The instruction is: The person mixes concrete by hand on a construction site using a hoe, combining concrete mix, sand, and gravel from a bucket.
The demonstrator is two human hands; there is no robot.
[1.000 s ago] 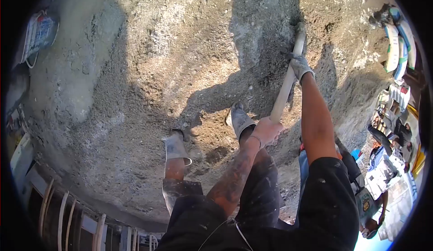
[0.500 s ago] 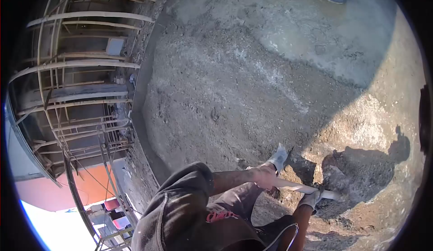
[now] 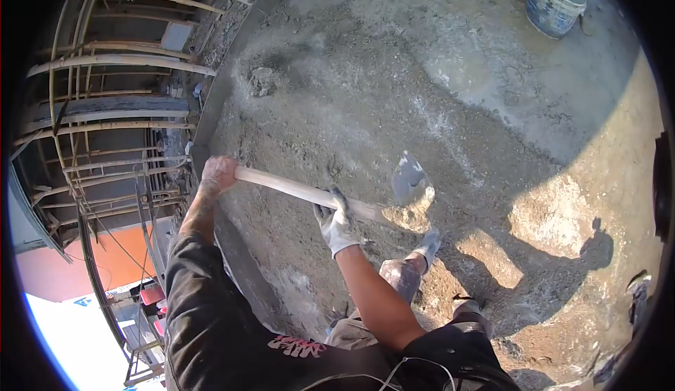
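Observation:
My bare left hand (image 3: 220,173) is wrapped round the upper end of a pale wooden shovel handle (image 3: 285,185). Further down the same handle, my right hand (image 3: 337,226) grips it in a grey-white glove. The metal shovel blade (image 3: 410,180) is at the handle's lower end, beside my foot, with light sandy material (image 3: 415,214) near where it joins the handle. Whether the blade touches the ground, I cannot tell. Rough grey ground lies under the shovel, and a dark clump (image 3: 262,81) shows at the upper left of it.
A stained bucket (image 3: 555,3) of greyish content stands at the upper right on wet, smooth mortar (image 3: 520,74). A low edge (image 3: 211,110) and wooden pole scaffolding (image 3: 119,60) run along the left. Sunlit uneven soil (image 3: 555,215) lies at the right.
Both hands and the shovel have swung left and up in view, and the blade now shows. A dark clump has appeared at the upper left. The bucket sits lower in view.

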